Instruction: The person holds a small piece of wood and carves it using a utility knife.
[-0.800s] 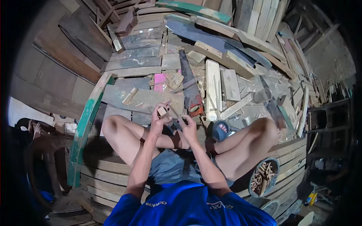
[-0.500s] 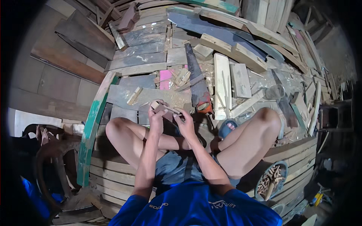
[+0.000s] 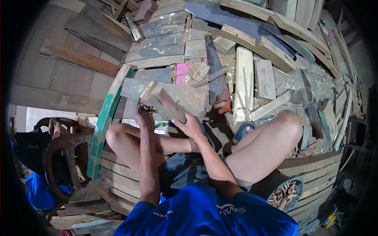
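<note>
My right hand [image 3: 190, 125] grips one end of a short, reddish-brown wood block [image 3: 170, 103], held at a slant above a grey board [image 3: 193, 98]. My left hand [image 3: 145, 117] is apart from the block, to its lower left, with fingers loosely spread and partly in shadow. A small pale offcut [image 3: 148, 89] lies beside the block's upper end. A green-handled tool [image 3: 159, 125] shows between my legs. A handsaw with an orange handle [image 3: 221, 101] lies to the right, among shavings.
A green-painted beam [image 3: 105, 129] runs along my left. Planks [image 3: 256, 51] pile ahead and right. A clear container [image 3: 302, 95] sits right; a bucket of wood pieces [image 3: 286, 194] is beside my right thigh. A chair frame [image 3: 55, 161] and another person's bare feet [image 3: 56, 129] are at left.
The block, earlier held close in both hands, is now raised and slanted in my right hand alone. My left hand has let go and moved left. The view has shifted slightly.
</note>
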The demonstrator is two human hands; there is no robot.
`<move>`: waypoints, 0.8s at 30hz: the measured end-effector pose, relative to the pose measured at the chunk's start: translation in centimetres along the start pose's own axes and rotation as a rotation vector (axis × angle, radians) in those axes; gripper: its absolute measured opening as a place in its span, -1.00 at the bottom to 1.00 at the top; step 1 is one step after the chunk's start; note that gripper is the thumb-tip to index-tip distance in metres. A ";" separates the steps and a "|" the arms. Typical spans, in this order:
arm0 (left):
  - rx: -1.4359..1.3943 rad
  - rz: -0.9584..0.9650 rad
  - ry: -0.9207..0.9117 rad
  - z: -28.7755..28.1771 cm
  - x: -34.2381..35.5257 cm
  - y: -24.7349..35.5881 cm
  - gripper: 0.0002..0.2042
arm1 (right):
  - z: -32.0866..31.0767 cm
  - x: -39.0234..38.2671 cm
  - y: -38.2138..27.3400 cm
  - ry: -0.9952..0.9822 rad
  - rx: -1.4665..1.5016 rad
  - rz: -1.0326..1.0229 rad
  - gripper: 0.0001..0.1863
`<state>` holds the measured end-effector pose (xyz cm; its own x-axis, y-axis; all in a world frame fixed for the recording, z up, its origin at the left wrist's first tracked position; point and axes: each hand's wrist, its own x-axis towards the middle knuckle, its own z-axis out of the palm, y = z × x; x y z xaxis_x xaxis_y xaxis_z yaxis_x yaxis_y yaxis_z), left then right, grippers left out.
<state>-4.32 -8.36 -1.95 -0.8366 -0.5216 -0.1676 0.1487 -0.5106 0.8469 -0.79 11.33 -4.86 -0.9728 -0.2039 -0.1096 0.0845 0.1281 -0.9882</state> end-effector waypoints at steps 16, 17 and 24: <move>0.175 -0.166 0.266 -10.0 -2.7 1.0 -0.59 | -7.5 -0.4 9.2 1.030 -0.103 0.337 -0.48; 0.148 -0.183 0.269 -11.8 -2.1 0.1 -0.59 | -8.3 -0.6 9.8 1.024 -0.148 0.339 -0.48; 0.141 -0.193 0.298 -17.4 1.9 -2.8 -0.50 | -7.2 -1.3 10.7 1.012 -0.710 0.516 -0.30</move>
<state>2.82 -19.83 -13.41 -0.6488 -0.6117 -0.4526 -0.0877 -0.5307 0.8430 -0.14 19.99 -14.50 -0.6206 0.7839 -0.0184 0.6584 0.5082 -0.5552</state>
